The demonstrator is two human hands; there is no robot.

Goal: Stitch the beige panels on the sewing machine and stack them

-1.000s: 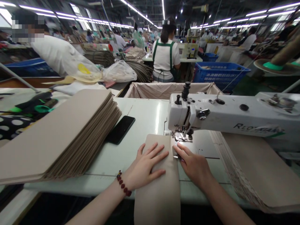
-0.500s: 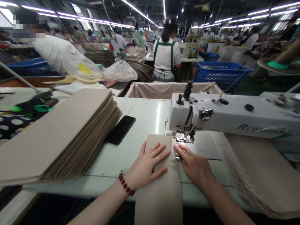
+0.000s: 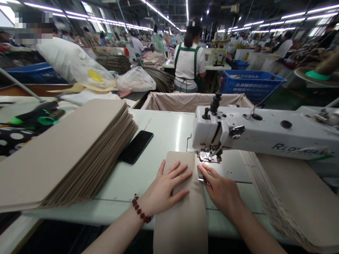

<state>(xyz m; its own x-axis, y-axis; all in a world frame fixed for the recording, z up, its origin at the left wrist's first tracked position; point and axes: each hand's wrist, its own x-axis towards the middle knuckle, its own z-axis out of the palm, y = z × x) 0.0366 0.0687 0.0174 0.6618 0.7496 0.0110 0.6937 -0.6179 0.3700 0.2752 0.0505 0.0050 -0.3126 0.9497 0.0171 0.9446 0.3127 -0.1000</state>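
A long beige fabric strip [image 3: 182, 211] lies on the pale sewing table [image 3: 164, 134], its far end just left of the presser foot [image 3: 209, 157] of a white sewing machine [image 3: 254, 134]. My left hand [image 3: 165, 188] rests flat on the strip with fingers spread. My right hand [image 3: 221, 190] lies at the strip's right edge, fingers pressed together on a small metal tool [image 3: 202, 180] just below the foot.
A tall stack of beige pieces [image 3: 66, 151] sits at the left, with a black phone [image 3: 136, 146] beside it. Another stack [image 3: 291, 197] lies under the machine arm at right. A fabric-lined bin [image 3: 194, 100] stands behind the table. A person in a green apron [image 3: 189, 61] works further back.
The view has shifted slightly; both hands stay on the strip in almost the same pose near the presser foot.
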